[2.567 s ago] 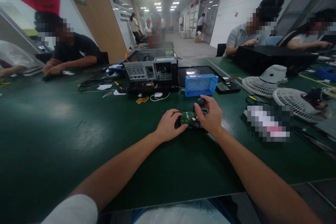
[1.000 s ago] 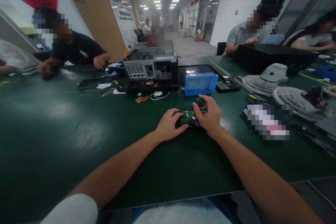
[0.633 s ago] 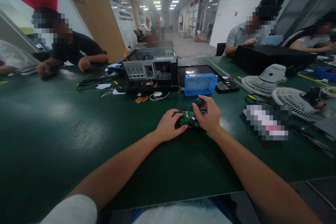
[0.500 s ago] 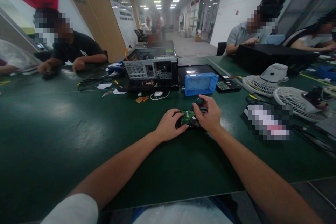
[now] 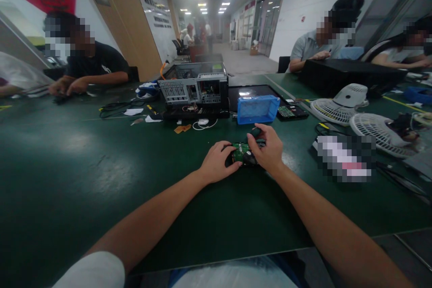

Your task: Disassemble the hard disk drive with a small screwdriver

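A small device with a green circuit board [image 5: 240,152] and black parts lies on the green table in front of me. My left hand [image 5: 218,160] grips its left side, with the thumb along the near edge and the fingers over the far edge. Between the thumb and fingers of my right hand [image 5: 269,147] is a tool with a dark rounded handle [image 5: 254,132], tilted above the right part of the board. The tool's tip is hidden, so I cannot tell what it touches.
Beyond my hands stand an opened computer case [image 5: 194,90] and a blue bin [image 5: 258,109]. A black panel with another circuit board [image 5: 293,111] lies beside the bin. White fan parts [image 5: 380,132] and cables are to the right. Co-workers sit across the table on both sides.
My hands and the board hold nearly the same place; the dark handle has shifted slightly. At the left, a co-worker's hands have come closer together.
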{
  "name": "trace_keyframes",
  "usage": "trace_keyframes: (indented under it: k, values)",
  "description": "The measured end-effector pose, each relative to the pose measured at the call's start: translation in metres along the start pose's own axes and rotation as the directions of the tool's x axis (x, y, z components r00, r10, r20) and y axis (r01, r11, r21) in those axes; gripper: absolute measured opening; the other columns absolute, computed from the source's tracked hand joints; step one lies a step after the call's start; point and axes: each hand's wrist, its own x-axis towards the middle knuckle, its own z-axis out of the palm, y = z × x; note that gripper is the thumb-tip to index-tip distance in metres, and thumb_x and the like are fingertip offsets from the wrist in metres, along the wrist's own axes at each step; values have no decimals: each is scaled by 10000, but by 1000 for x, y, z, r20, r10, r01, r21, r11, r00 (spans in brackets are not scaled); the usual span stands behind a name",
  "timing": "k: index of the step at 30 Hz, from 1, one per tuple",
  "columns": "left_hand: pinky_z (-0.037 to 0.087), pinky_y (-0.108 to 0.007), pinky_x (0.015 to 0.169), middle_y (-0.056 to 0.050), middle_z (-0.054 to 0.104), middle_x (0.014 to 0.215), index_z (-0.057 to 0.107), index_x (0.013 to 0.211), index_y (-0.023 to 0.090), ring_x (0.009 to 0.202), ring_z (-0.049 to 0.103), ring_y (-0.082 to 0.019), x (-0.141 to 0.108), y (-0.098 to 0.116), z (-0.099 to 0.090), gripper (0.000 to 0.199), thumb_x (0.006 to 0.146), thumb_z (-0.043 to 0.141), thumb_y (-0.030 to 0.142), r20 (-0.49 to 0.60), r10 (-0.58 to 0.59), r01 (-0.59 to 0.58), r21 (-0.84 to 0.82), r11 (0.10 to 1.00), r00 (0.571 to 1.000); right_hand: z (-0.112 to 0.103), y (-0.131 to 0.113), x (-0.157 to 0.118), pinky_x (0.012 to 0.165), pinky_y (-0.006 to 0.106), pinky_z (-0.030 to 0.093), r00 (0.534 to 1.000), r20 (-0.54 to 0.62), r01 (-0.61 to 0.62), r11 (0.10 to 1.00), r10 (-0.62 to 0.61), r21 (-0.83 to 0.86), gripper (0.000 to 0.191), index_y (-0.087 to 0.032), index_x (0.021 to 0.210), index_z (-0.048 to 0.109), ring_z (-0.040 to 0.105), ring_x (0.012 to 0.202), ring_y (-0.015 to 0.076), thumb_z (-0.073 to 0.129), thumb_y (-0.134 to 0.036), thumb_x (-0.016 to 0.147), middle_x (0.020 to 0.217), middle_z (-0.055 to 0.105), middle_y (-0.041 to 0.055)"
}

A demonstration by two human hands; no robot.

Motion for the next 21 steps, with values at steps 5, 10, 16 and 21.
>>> trace_keyframes:
  k: [5,10,16,21]
  values:
    - [487,-508,1022,-117,548,1320,603,1299,220,1223,529,-309,0,1,-2,529,885,626,549,9,1,-1,-6,1000,1000,0,-2,1,785,410,585,1000,-2,0,1000,0,1,360,-223,1223,593,677,784,209,657,-381,906,1040,684,80]
    - [483,-507,1026,-120,554,1302,606,1293,216,1213,534,-307,0,0,0,529,880,633,546,-7,4,-4,-4,1000,1000,-1,-1,1,795,419,586,1000,-5,-7,1000,7,-5,369,-230,1236,588,677,791,212,651,-388,908,1055,685,81]
    - [489,-507,1018,-121,550,1308,595,1291,219,1219,532,-309,-1,-1,1,525,881,630,545,-7,-4,4,-10,1000,1000,-2,2,2,789,415,588,1000,-10,-10,1000,10,4,372,-231,1239,583,671,769,201,651,-383,907,1081,676,83]
    - [482,-504,1026,-126,563,1281,568,1299,200,1193,542,-304,1,-1,3,564,868,640,556,-8,-11,11,-20,1000,1000,-1,0,1,781,414,587,1000,-8,-8,1000,8,-1,377,-225,1235,586,677,785,209,661,-384,902,1059,684,85]
